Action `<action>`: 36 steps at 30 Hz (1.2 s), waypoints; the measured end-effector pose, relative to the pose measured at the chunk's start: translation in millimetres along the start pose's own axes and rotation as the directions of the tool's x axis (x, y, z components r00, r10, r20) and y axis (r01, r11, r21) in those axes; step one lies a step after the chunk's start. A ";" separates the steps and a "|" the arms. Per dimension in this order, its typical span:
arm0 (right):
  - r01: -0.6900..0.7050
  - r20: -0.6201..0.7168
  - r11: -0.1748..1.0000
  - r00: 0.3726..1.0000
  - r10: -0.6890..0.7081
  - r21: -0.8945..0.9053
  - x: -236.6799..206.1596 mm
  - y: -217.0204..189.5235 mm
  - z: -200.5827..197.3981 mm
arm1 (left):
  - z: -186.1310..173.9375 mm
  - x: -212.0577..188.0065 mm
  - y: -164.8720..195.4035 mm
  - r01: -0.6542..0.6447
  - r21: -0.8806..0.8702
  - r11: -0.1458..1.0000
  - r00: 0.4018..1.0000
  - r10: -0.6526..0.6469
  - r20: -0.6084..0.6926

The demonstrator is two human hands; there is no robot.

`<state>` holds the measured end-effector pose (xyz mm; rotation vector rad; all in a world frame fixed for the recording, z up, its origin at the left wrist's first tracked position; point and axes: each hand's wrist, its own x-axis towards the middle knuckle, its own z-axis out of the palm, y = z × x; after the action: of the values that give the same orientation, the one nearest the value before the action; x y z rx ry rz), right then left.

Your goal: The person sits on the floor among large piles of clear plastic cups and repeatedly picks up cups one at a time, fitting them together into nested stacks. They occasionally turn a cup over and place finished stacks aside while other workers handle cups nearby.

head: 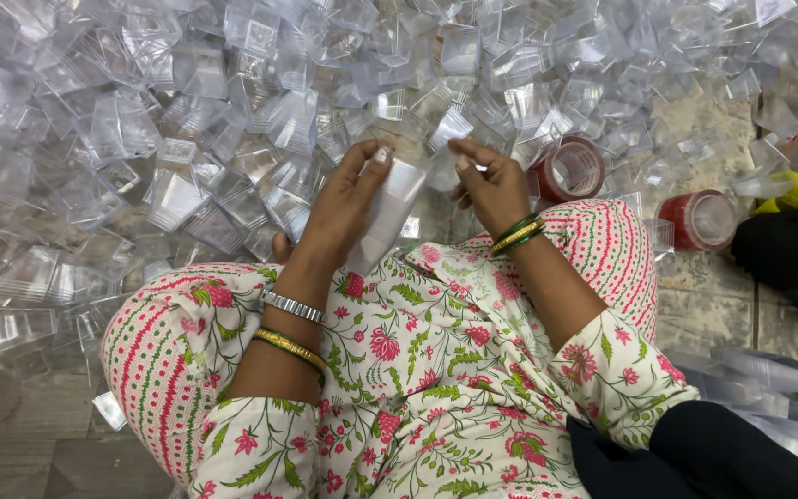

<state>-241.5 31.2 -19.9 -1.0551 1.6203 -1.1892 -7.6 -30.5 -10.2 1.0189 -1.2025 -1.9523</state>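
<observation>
Clear folded plastic box (390,208), held over the lap: looks thin, light, slick, springy and easy to crease, so best gripped at folded edges, not the flat panels. Left hand (344,208) clamped on its 9 o'clock side, thumb on top. Right hand (491,189) pinches the 2 o'clock corner. Pile of clear boxes (233,111) at 12; red tape rolls (570,169) at 3
</observation>
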 end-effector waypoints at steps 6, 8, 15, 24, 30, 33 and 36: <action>0.357 0.384 0.934 0.863 -0.328 -0.005 -32.9 -47.4 0.3 | -2.1 -1.3 12.9 0.273 -0.091 0.958 0.953 -0.282 -0.109; 0.484 0.444 0.864 0.811 -0.381 -0.142 -41.4 -61.4 12.6 | -1.2 -2.8 16.6 0.231 -0.220 0.948 0.967 -0.248 -0.052; 0.707 0.433 0.512 0.705 -0.562 -0.488 -58.7 -73.0 49.3 | -0.5 -4.1 9.7 0.084 -0.368 0.926 0.996 -0.071 0.049; -0.101 0.407 0.781 0.890 -0.205 0.616 -45.0 -65.7 32.3 | -7.6 -5.4 15.0 0.235 -0.299 0.925 0.971 -0.240 0.022; -0.354 0.483 0.534 0.867 -0.119 0.768 -60.3 -94.3 12.2 | -8.9 -11.0 23.7 0.145 -0.282 0.948 0.988 -0.152 -0.003; -0.365 0.476 0.505 0.873 -0.108 0.783 -72.7 -105.4 8.7 | -9.0 -13.1 23.0 0.096 -0.252 0.963 0.987 -0.125 -0.101; -0.319 0.430 0.524 0.897 -0.102 0.790 -84.9 -110.4 -5.0 | -8.0 -15.3 22.5 0.081 -0.246 0.966 0.984 -0.116 -0.132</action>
<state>-205.9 91.4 100.5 -0.4699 0.5556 -1.3107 9.5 -30.3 12.5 1.0889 -0.8265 -2.0035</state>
